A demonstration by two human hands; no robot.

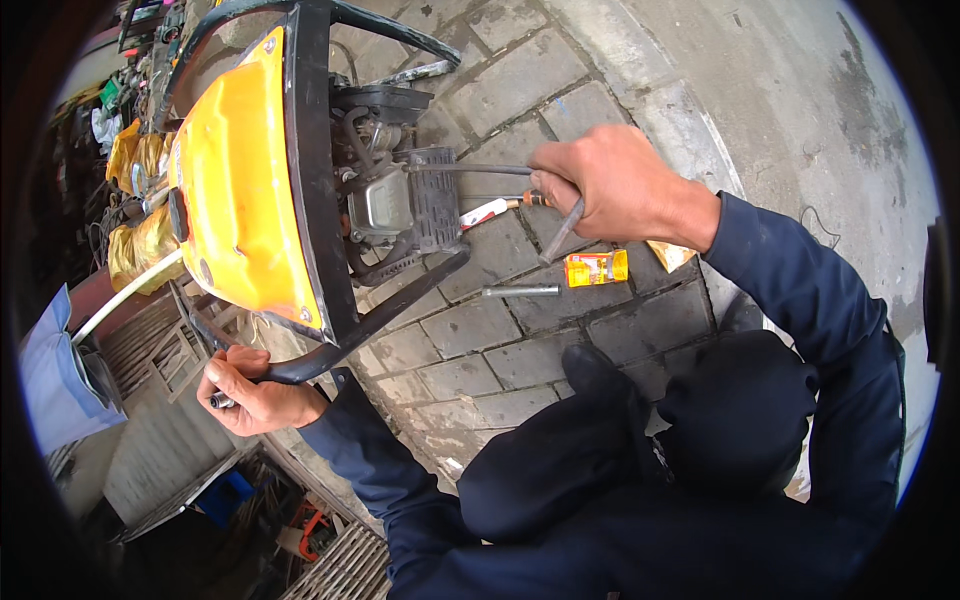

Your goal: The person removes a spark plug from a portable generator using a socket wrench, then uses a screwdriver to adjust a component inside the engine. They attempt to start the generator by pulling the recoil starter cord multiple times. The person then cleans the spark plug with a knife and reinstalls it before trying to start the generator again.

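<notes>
A portable generator (pixel 385 205) with a yellow fuel tank (pixel 245 190) and a black tube frame (pixel 318 170) stands at the left. My right hand (pixel 615 185) is closed around a bent metal bar (pixel 480 169). The bar's long arm reaches to the slotted cover (pixel 436 200) on the engine, and its short arm points down toward the paving. At the frame's lower corner, my left hand (pixel 258 390) is closed on a small metal cylinder (pixel 222 400), whose shiny end sticks out; its exact kind is hidden by the fingers. That hand is against the black tube.
On the paving stones (pixel 460 340) lie a metal tube (pixel 521 290), a yellow and red packet (pixel 597 268), a red and white tube (pixel 485 213) and an orange-ended tool (pixel 533 199). A blue-white bag (pixel 65 375) and clutter line the left. My knees (pixel 560 450) are close below.
</notes>
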